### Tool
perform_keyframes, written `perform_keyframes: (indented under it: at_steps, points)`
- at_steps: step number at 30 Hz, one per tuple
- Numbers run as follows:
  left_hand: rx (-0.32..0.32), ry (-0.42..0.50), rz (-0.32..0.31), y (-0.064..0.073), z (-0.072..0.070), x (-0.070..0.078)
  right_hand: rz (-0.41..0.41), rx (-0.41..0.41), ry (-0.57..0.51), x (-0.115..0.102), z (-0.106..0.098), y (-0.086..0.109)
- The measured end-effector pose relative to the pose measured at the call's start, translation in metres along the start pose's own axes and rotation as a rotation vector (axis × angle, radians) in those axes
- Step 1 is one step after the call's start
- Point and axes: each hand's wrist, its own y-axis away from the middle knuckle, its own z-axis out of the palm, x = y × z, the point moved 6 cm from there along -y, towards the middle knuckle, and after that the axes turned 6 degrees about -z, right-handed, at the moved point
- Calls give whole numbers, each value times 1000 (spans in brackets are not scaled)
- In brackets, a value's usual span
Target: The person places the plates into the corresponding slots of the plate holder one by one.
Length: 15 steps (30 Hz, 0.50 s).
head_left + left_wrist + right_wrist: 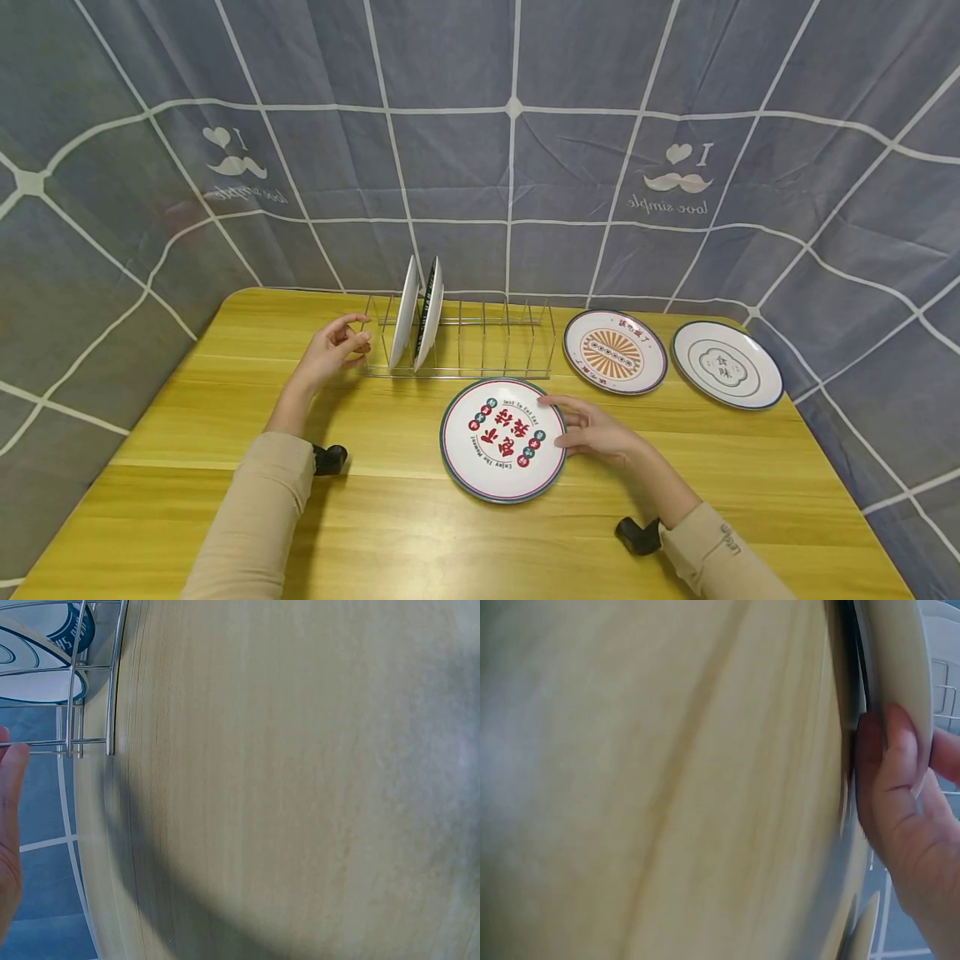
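Observation:
A white plate (467, 475) with red lettering and a green rim tilts close over the table in front of the rack. My right hand (596, 429) grips its right edge, thumb on one face and fingers on the other in the right wrist view, where its pale side (900, 660) shows. At the left end of the wire dish rack (112, 690), my left hand (333, 346) pinches the end wire between thumb and fingertips. Two plates stand upright in the rack's left slots: a white one (404, 321) and one with a dark lettered band (431, 321).
Right of the rack lie a plate with an orange sunburst (613, 352) and a white plate with a grey emblem (727, 365), both flat on the wooden table (405, 533). A grey checked cloth (465, 167) hangs behind the table and along its sides.

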Motion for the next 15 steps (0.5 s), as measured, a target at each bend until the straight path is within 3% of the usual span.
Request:
perform_keyframes:
  at_steps: [9, 15]
  points:
    - [-6, -2, -4, 1, 0, 0, -32, -128, -125, -1, 4, 2]
    - [-4, 2, -7, 1, 0, -1, -37, -159, -163, -2, 5, 3]
